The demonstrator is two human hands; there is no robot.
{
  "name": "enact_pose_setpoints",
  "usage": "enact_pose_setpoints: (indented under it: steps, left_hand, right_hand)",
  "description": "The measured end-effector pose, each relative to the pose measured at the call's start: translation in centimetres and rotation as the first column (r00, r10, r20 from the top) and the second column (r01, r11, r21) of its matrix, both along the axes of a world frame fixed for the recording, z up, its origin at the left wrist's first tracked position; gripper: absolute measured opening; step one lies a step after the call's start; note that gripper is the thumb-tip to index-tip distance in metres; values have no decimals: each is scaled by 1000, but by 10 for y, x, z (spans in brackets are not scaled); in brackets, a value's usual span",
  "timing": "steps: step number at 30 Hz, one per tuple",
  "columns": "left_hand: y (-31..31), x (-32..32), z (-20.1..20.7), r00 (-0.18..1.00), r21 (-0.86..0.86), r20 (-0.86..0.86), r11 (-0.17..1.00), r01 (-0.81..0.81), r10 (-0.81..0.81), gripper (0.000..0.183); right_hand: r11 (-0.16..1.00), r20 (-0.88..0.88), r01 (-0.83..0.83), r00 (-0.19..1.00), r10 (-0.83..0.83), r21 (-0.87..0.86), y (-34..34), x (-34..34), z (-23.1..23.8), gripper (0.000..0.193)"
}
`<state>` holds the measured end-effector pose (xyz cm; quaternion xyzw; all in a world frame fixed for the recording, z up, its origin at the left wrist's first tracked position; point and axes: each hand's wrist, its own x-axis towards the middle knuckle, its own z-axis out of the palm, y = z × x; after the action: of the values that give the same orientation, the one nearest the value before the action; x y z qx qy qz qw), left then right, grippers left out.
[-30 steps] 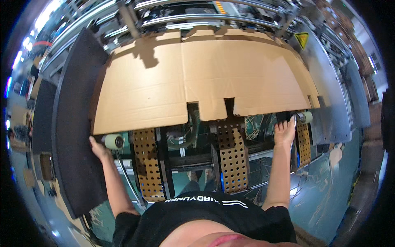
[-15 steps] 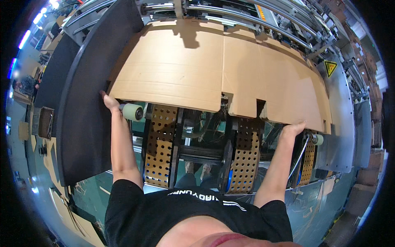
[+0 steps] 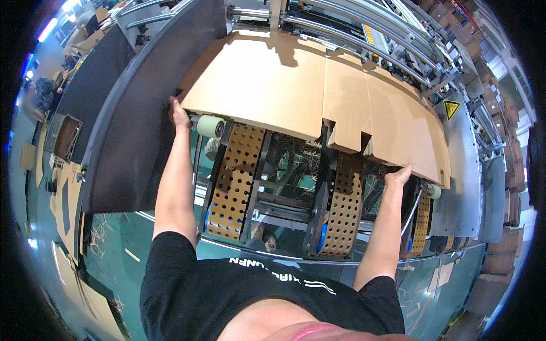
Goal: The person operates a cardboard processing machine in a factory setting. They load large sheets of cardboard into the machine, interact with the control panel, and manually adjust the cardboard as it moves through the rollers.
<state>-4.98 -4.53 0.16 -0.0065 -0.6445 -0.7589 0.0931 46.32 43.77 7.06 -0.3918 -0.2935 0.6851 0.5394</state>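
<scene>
A stack of brown die-cut cardboard sheets [image 3: 261, 79], with fold lines and square notches in its near edge, lies across a machine. At its near left corner my left hand [image 3: 179, 113] grips the edge, next to a pale green roller [image 3: 210, 126] and a dark side plate [image 3: 148, 108]. Further right, my right hand [image 3: 399, 175] holds the near edge, its thumb by the top face and its other fingers hidden beneath. A second pale roller [image 3: 434, 191] sits just right of that hand. Both arms are stretched forward.
Perforated tan belts [image 3: 236, 182] run below the stack toward me. Metal rails [image 3: 341, 25] cross beyond it. A metal side panel [image 3: 460, 165] with a yellow warning triangle [image 3: 451, 109] stands at right. Cardboard scraps [image 3: 99, 236] litter the green floor.
My view has turned a little, shifting the machine, stack and left hand up and rightward in the picture. Both hands keep about the same places on the cardboard.
</scene>
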Motion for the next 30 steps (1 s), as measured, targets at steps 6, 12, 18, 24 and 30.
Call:
enact_pose_setpoints:
  steps: [6, 12, 18, 24, 30]
  left_hand:
    - [-29, 96, 70, 972, -46, 172, 985, 167, -157, 71]
    - [-197, 297, 34, 993, -355, -46, 927, -118, 109, 51]
    - [-318, 487, -30, 909, -462, 350, 886, -42, 226, 44]
    - [-381, 508, -54, 933, -498, 351, 859, 117, 77, 29]
    - [-522, 499, -16, 929, -724, 331, 676, 136, 168, 24]
  right_hand:
    - [994, -122, -3, 993, -10, -106, -36, 8, 16, 56]
    - [912, 409, -113, 911, -64, 393, -158, 74, 1, 75]
    - [607, 524, -422, 852, 10, 674, -313, 42, 22, 60]
    - [56, 502, -548, 799, 332, 835, -483, -70, 78, 61]
    - [-167, 525, -547, 603, 600, 820, -687, -124, 66, 54]
